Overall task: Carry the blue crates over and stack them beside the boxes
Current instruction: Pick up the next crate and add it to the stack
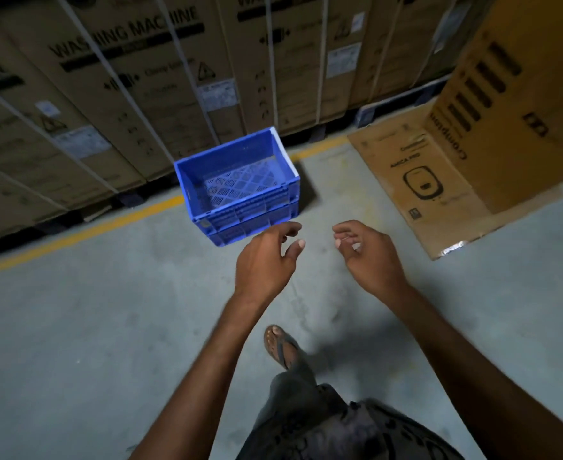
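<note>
Head view: blue slatted plastic crates (240, 190) sit nested on the floor beside strapped cardboard boxes (124, 104); left hand (265, 260) and right hand (369, 257), fingers loosely spread, hold nothing. A careless bump could topple the stack.

A bright blue is being shown by the crate (240, 187), with a lattice pattern across its base. Brown, black-printed card is being displayed by the boxes (114, 94). A yellow line (84, 232) is being carried across the grey floor (107, 327).
</note>
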A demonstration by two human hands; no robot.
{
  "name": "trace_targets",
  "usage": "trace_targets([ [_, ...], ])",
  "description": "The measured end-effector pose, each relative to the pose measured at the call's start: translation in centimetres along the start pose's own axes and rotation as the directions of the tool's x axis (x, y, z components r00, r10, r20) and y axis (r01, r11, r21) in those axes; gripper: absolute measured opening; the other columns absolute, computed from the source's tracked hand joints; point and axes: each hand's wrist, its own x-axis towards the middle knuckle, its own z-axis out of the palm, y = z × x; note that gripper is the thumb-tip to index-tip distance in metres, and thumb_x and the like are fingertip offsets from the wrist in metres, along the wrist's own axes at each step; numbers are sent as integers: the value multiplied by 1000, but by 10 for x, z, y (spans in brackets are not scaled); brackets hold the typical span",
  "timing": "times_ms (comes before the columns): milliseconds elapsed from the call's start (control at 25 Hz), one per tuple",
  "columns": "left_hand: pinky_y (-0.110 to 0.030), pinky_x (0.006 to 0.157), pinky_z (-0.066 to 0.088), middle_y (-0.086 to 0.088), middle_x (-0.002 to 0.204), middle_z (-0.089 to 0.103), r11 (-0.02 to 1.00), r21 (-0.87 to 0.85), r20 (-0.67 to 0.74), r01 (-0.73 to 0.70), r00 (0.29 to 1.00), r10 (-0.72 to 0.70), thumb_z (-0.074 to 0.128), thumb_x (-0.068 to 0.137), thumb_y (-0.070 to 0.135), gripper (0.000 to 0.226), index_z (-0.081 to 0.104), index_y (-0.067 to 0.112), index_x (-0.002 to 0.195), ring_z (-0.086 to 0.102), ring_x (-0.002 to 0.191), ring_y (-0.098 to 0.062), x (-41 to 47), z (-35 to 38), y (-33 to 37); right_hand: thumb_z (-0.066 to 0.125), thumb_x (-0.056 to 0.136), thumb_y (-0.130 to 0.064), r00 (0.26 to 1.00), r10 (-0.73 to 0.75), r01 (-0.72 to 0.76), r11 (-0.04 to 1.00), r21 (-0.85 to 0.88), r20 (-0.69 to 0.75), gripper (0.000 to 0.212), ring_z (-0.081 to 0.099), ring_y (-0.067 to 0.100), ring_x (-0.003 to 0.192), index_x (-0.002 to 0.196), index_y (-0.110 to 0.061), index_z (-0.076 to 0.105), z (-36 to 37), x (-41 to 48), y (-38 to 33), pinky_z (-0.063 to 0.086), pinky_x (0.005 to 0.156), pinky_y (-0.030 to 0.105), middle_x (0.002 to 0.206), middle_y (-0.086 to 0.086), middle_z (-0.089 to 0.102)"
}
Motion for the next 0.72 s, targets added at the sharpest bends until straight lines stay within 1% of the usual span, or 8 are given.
trace_targets([
  [80, -30, 85, 50, 18, 125, 64, 994, 70, -27, -83, 996, 85, 57, 95, 46, 34, 57, 37, 128, 60, 115, -5, -29, 4, 30, 63, 90, -20, 997, -54, 52, 998, -36, -52, 23, 64, 2, 88, 111, -31, 65, -30, -36, 7, 56, 83, 31, 99, -15, 70],
  [160, -33, 89, 50, 12, 130, 63, 971, 162, -59, -177, 980, 189, 58, 95, 43, 38, 54, 34, 133, 59, 119, -12, -60, 14, 60, 62, 92, -22, 987, -136, 125, 984, -127, -87, 25, 62, 8, 97, 115, -31, 63, -58, -74, 15, 53, 86, 31, 107, -12, 69],
  [280, -40, 97, 46, 4, 136, 57, 871, 330, -51, -365, 914, 402, 61, 94, 38, 50, 45, 29, 141, 53, 125, -20, -119, 48, 111, 59, 95, -27, 963, -239, 185, 921, -343, -123, 27, 56, 16, 109, 122, -29, 61, -108, -147, 47, 49, 91, 35, 120, -9, 65],
  [400, -39, 101, 40, 3, 143, 50, 754, 417, 12, -507, 833, 553, 62, 93, 36, 59, 38, 26, 146, 43, 134, -22, -183, 84, 155, 59, 94, -30, 954, -241, 127, 861, -492, -177, 30, 52, 17, 113, 123, -28, 58, -153, -226, 81, 45, 89, 37, 124, -8, 61],
  [520, -40, 103, 38, 4, 145, 47, 634, 459, 93, -622, 744, 662, 61, 93, 37, 59, 37, 25, 146, 38, 139, -23, -231, 105, 191, 62, 91, -31, 941, -201, 27, 846, -532, -271, 33, 51, 19, 115, 123, -27, 57, -187, -295, 106, 45, 88, 38, 126, -7, 59],
  [640, -39, 101, 39, 5, 142, 52, 555, 419, 158, -718, 660, 734, 59, 93, 41, 54, 42, 26, 143, 42, 135, -21, -269, 117, 216, 65, 89, -33, 904, -110, -108, 876, -471, -412, 35, 52, 21, 115, 123, -26, 57, -206, -360, 124, 43, 87, 38, 126, -6, 60],
  [720, -38, 99, 40, 6, 139, 54, 539, 330, 209, -775, 616, 759, 57, 94, 45, 53, 43, 28, 142, 46, 131, -19, -293, 126, 227, 65, 89, -33, 863, -26, -194, 905, -378, -504, 36, 53, 21, 114, 123, -26, 58, -207, -405, 135, 45, 87, 39, 125, -7, 62],
])
